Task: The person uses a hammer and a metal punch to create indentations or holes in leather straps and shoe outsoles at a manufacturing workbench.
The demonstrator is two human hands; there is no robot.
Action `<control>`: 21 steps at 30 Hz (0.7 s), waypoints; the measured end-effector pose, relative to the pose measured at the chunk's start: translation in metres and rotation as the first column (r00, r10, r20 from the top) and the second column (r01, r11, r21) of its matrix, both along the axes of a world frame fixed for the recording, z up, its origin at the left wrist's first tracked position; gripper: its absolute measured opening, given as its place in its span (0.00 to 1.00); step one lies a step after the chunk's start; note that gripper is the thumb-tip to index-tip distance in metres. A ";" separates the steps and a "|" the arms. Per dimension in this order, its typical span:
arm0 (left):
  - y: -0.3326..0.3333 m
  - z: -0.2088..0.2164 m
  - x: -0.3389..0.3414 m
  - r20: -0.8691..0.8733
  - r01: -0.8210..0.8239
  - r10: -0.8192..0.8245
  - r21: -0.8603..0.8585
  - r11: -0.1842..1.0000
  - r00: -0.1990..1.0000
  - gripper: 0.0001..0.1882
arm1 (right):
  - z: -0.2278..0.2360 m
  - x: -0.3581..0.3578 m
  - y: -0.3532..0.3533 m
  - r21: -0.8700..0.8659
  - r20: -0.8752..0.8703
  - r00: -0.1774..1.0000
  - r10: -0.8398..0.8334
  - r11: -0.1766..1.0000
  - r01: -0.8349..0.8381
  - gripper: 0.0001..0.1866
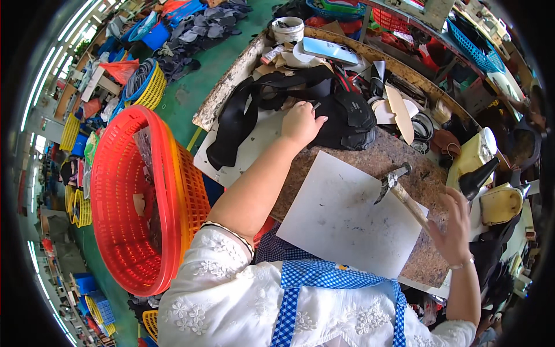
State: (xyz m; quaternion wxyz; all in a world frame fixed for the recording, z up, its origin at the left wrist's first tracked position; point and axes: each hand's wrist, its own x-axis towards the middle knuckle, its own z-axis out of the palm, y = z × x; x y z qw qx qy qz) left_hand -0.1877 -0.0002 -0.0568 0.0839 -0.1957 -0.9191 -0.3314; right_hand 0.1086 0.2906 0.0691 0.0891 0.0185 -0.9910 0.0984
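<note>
My left hand (302, 123) reaches over the pile of black material (277, 87) at the back of the bench. Its thumb points away from the fingers; some fingertips are hidden, and no held thing shows. A small metal piece lies close by its knuckles. To its right is a stack of black, sole-shaped pieces (354, 110). My right hand (454, 228) is at the right side of the bench, fingers stretched out and apart. A hammer (410, 208) with a worn wooden handle slants over the white sheet (352, 214); its handle end touches my thumb side, without fingers wrapped round it.
A red basket (167, 231) nested with an orange one stands left of the bench. Along the bench's back are a white tub (287, 29), a phone (330, 50) and scraps. A yellowish container (477, 147) and a black-nozzled bottle (478, 178) stand at right.
</note>
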 end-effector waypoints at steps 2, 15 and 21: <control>-0.005 0.003 0.006 -0.086 0.026 -0.029 -0.035 0.999 0.996 0.20 | -0.016 -0.031 -0.030 -0.167 0.018 0.998 0.055 0.985 -0.051 0.28; -0.011 0.023 0.010 -0.184 0.296 -0.317 -0.134 0.946 0.930 0.25 | -0.060 -0.114 -0.006 -0.185 -0.047 0.985 -0.167 0.970 0.156 0.12; -0.057 0.032 -0.028 -0.562 0.010 -0.077 -0.122 0.993 0.824 0.22 | -0.089 -0.157 0.005 -0.006 -0.051 0.955 -0.291 0.957 0.292 0.14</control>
